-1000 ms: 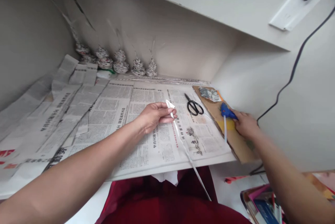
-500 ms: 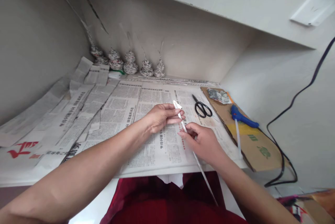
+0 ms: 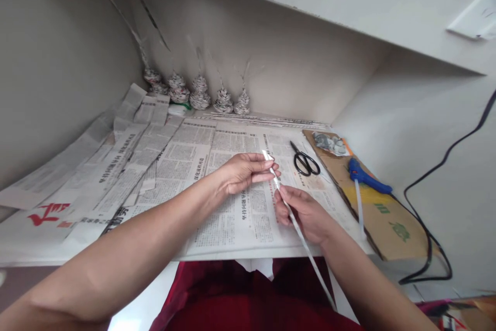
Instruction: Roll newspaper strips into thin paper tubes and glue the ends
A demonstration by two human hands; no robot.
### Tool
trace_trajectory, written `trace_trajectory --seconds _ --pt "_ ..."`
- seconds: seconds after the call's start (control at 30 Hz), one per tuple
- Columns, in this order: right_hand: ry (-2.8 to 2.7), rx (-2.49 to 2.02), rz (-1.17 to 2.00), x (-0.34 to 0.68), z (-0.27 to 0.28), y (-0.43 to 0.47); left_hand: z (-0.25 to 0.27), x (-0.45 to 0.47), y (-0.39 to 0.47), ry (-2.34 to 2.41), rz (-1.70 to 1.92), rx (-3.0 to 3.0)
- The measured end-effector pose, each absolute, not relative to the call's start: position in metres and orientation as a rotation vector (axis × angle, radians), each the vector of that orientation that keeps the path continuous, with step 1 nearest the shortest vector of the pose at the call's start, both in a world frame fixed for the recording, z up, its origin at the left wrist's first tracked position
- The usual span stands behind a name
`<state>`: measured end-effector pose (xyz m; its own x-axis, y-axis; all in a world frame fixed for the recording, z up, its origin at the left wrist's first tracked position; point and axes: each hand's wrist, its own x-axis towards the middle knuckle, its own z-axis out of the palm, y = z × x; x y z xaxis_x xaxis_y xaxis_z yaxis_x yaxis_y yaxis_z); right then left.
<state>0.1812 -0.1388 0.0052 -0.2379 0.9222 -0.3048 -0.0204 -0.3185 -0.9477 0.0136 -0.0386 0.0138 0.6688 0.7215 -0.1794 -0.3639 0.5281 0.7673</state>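
Note:
A thin rolled paper tube [image 3: 306, 240] slants from the middle of the table down toward my lap. My left hand [image 3: 250, 171] pinches its upper end, where a small white paper tip sticks up past the fingers. Just below, my right hand [image 3: 302, 212] is closed around the same tube, thumb on top and fingers curled under. Both hands are held above newspaper sheets [image 3: 220, 227] spread on the table. Black-handled scissors [image 3: 306, 163] lie to the right of my hands.
Several woven paper gourds [image 3: 200, 94] stand along the back wall beside a bundle of thin paper tubes [image 3: 271, 122]. Newspaper strips [image 3: 120, 158] lie at left. On the right, a blue glue gun [image 3: 366, 177] with a black cord [image 3: 430, 238] rests on cardboard [image 3: 391, 227].
The flap of paper at the tube's upper end looks narrower now. My right hand has turned around the tube. The whole view has shifted slightly.

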Motion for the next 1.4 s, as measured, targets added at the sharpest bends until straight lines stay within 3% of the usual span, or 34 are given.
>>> trace_trajectory --seconds 0.17,0.23,0.3,0.47,0.57,0.67,0.8,0.87,1.07,1.17,1.27,1.4 --pt "-1.726 -1.655 0.601 0.176 0.012 -0.145 0.014 0.016 -0.040 0.575 0.720 0.750" --pt "-1.795 -1.692 0.434 0.174 0.014 -0.146 0.015 0.016 -0.040 0.578 0.733 0.740" --pt "-1.743 -1.676 0.604 0.174 0.014 -0.146 0.015 0.016 -0.041 0.577 0.743 0.733" --pt "-1.302 -1.374 1.468 0.176 0.012 -0.139 0.019 0.015 -0.042 0.569 0.736 0.720" --pt "-1.091 -1.190 1.744 0.178 0.013 -0.137 0.021 0.014 -0.041 0.585 0.743 0.720" --pt "-1.160 -1.257 1.649 0.175 0.013 -0.137 0.020 0.014 -0.040 0.605 0.737 0.755" --pt "-1.545 -1.524 1.018 0.168 0.013 -0.139 0.015 0.013 -0.037 0.634 0.752 0.841" --pt "-1.623 -1.573 0.868 0.167 0.013 -0.139 0.013 0.012 -0.036 0.653 0.766 0.876" --pt "-1.190 -1.215 1.664 0.171 0.016 -0.134 0.012 0.010 -0.035 0.608 0.750 0.947" --pt "-1.012 -1.030 1.897 0.174 0.017 -0.132 0.012 0.010 -0.034 0.598 0.742 0.942" --pt "-1.043 -1.118 1.822 0.173 0.014 -0.131 0.010 0.010 -0.033 0.589 0.749 0.937" --pt "-1.292 -1.345 1.426 0.168 0.012 -0.131 0.007 0.012 -0.032 0.594 0.773 0.940"
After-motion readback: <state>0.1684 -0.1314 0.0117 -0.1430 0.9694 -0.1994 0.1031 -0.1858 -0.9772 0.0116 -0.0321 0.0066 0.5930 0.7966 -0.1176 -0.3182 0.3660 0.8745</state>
